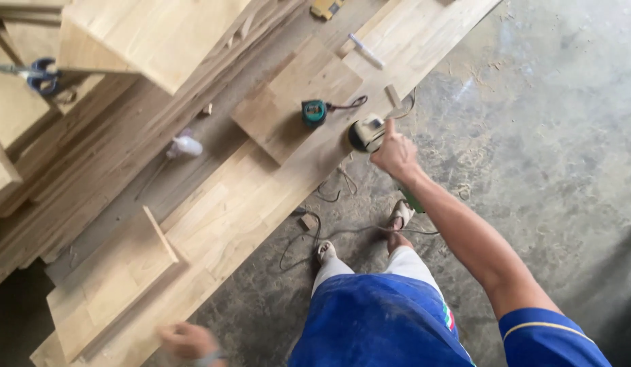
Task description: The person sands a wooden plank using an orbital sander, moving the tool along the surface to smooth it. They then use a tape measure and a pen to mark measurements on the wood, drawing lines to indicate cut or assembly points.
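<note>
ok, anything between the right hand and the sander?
No. The right hand is already on the sander, which sits at the edge of the long board. The tape measure lies just beside it on a smaller panel, apart from it. The left hand, blurred, is at the board's near end.

Pale honey planks (213, 204), striped by finger-jointed strips. Teal tape measure (314, 112) with dark strap. Cream-and-black power tool (365, 132), green at handle. Blue scissors (43, 76). Grey, dust-mottled concrete floor (547, 136). Royal-blue shorts (377, 326); blue sleeve (547, 336) piped yellow.
</note>
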